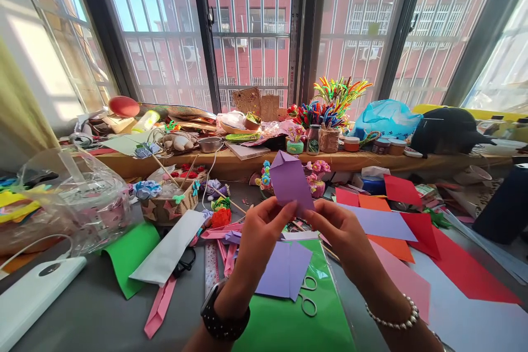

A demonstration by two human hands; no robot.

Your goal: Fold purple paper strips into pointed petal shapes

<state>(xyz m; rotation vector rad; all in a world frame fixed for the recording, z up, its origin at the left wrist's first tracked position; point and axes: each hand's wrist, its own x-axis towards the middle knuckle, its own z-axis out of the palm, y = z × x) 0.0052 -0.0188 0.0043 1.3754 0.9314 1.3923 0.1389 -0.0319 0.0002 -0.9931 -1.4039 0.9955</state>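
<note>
Below our hands we see scissors (307,297) on a green sheet (289,324). Right of them lie red and orange sheets (396,214); far left, a clear plastic bag (70,198); beyond, bright pipe cleaners (336,99).

Two hands (264,231) (340,231), one folded purple paper (290,179), one pair of scissors (308,296), one black cap (447,131).
</note>
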